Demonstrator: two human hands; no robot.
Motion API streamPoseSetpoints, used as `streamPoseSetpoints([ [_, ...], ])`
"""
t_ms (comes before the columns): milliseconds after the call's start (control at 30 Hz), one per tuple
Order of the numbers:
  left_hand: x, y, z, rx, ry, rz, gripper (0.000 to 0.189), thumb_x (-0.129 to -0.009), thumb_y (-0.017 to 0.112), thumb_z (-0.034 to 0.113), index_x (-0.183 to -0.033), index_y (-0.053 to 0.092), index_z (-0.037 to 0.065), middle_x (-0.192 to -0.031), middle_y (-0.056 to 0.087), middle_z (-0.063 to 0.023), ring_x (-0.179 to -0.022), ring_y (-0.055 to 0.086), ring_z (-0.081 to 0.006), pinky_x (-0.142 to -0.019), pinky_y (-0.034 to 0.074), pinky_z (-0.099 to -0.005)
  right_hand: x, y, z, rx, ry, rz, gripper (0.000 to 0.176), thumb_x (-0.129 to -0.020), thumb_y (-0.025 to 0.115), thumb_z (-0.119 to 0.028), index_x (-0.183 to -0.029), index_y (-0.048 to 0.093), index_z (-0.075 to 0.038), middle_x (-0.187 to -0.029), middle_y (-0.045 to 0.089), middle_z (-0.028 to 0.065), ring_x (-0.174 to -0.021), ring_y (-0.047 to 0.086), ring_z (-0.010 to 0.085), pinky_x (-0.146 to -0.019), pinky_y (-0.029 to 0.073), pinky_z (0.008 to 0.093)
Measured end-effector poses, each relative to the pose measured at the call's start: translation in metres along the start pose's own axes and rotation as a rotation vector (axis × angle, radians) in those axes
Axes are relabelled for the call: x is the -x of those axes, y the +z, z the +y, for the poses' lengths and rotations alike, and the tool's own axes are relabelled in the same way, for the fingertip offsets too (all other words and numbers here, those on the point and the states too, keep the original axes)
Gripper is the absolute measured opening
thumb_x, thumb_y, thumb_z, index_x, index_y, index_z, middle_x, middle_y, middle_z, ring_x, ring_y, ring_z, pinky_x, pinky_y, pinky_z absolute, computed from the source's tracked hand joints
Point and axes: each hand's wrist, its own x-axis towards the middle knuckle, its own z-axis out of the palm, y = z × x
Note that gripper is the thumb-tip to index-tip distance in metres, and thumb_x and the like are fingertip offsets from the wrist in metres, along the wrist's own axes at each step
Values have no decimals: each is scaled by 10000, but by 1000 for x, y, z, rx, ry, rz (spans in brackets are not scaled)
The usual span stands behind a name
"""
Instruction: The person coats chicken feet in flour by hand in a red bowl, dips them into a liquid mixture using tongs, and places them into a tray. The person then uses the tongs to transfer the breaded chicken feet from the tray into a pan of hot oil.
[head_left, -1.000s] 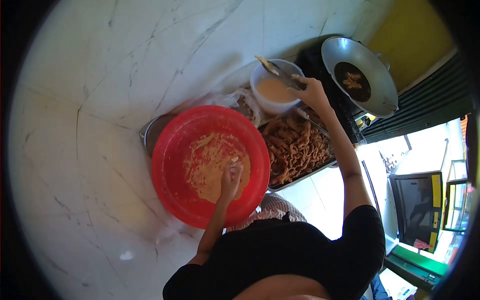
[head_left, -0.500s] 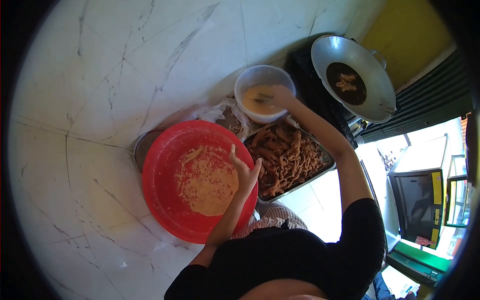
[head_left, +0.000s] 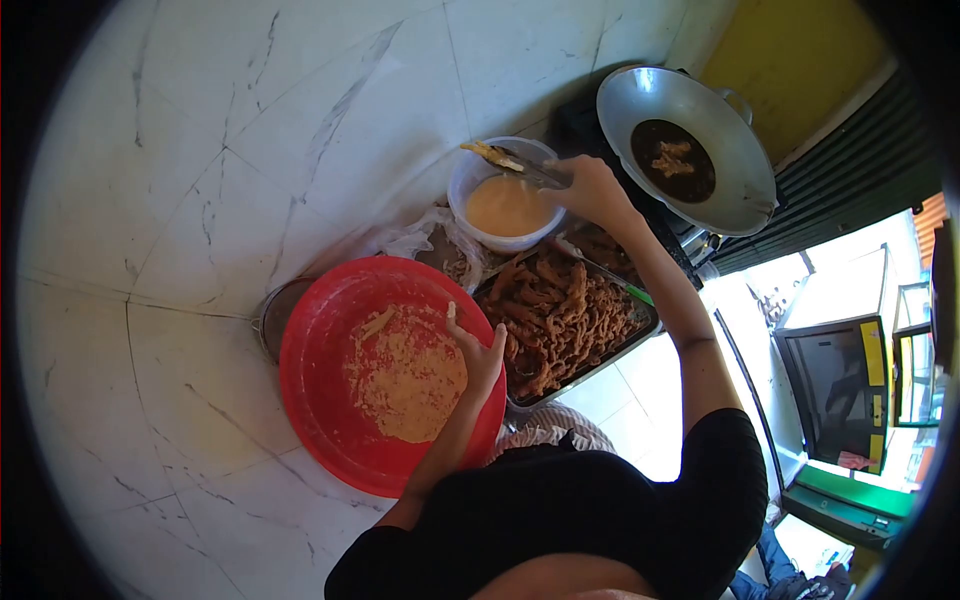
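My right hand point(head_left: 592, 190) grips metal tongs point(head_left: 540, 172) above a white plastic bowl point(head_left: 457, 195) of pale orange batter point(head_left: 508, 207). A yellowish, batter-wet piece of food point(head_left: 490, 155) is pinched at the tongs' tip, near the bowl's far rim. My left hand point(head_left: 482, 362) is over the right side of a red basin point(head_left: 318, 425), its fingers spread and floury, holding nothing. Clumpy flour point(head_left: 405, 375) covers part of the basin's bottom, and one coated strip point(head_left: 377, 323) lies on it.
Browned fried strips point(head_left: 565, 320) fill a metal tray beside the basin. At the upper right, a large wok point(head_left: 740, 130) holds dark oil with a fried piece point(head_left: 672, 157) in it. A crumpled plastic bag point(head_left: 410, 235) lies between basin and bowl. A tiled wall point(head_left: 330, 150) stands behind.
My right hand has lifted the tongs out of the batter, bringing up a dripping piece of food. My left hand stays spread over the basin. The whole view has shifted slightly.
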Motion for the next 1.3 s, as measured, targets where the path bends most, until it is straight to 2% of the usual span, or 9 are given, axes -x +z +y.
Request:
streamPoseSetpoints([
  [67, -1, -1, 3, 8, -6, 5, 786, -748, 619, 108, -1293, 72, -38, -1322, 129, -210, -1243, 149, -317, -1024, 131, -405, -3, 5, -2, 1, -20, 9, 382, -573, 665, -296, -873, 650, -60, -725, 607, 171, -707, 600, 313, -680, 482, 378],
  [267, -1, -1, 5, 21, -6, 10, 770, -743, 622, 110, -1282, 95, -48, -1310, 151, -222, -1240, 161, -314, -1023, 138, -399, -30, 57, 22, 111, 43, -235, 366, -567, 682, -291, -862, 655, -76, -842, 616, 158, -782, 597, 304, -696, 485, 378],
  [333, -1, -1, 6, 24, 2, 16, 769, -742, 623, 110, -1281, 99, -49, -1308, 157, -223, -1240, 164, -314, -1023, 138, -398, -40, 91, 40, 319, 59, -341, 377, -561, 702, -260, -875, 636, -61, -894, 615, 151, -830, 598, 293, -711, 491, 379],
  [533, -1, 0, 1, 40, 6, 20, 767, -746, 622, 113, -1283, 98, -48, -1313, 158, -216, -1244, 164, -306, -1025, 137, -389, -42, 125, 50, 369, 100, -516, 409, -537, 733, -210, -887, 608, -38, -892, 621, 138, -880, 598, 275, -741, 495, 380],
  [667, -1, -1, 3, 45, 2, 6, 761, -752, 616, 113, -1284, 95, -47, -1313, 160, -207, -1244, 162, -298, -1026, 137, -385, -46, 96, 49, 389, 136, -503, 403, -543, 732, -256, -871, 618, -51, -901, 619, 140, -865, 598, 281, -743, 490, 376],
  [733, 1, -1, 3, 20, 8, 4, 758, -754, 614, 112, -1284, 95, -48, -1313, 160, -204, -1245, 161, -295, -1026, 137, -385, -32, 72, 41, 245, 50, -212, 421, -557, 715, -296, -893, 634, -57, -888, 619, 150, -833, 600, 289, -743, 485, 373],
  [833, 0, 0, 1, 57, 14, -10, 755, -773, 608, 126, -1303, 86, -2, -1330, 119, -172, -1254, 117, -263, -1027, 104, -372, -14, 40, 18, 136, 70, -149, 443, -574, 689, -308, -931, 638, -52, -852, 618, 169, -791, 601, 303, -737, 481, 373],
  [1033, -1, 0, 3, 31, 12, 9, 735, -762, 607, 112, -1282, 110, -42, -1296, 166, -194, -1235, 172, -283, -1021, 147, -375, 11, 7, -5, -83, 174, -162, 426, -602, 672, -269, -950, 628, -27, -779, 611, 193, -756, 604, 307, -710, 472, 368],
  [1300, -1, 0, 2, 27, 17, 7, 729, -773, 605, 131, -1283, 111, -33, -1293, 161, -185, -1228, 179, -279, -1015, 162, -373, 26, 1, -8, -114, 90, -96, 408, -616, 669, -241, -932, 620, 13, -798, 606, 219, -764, 604, 313, -709, 465, 345],
])
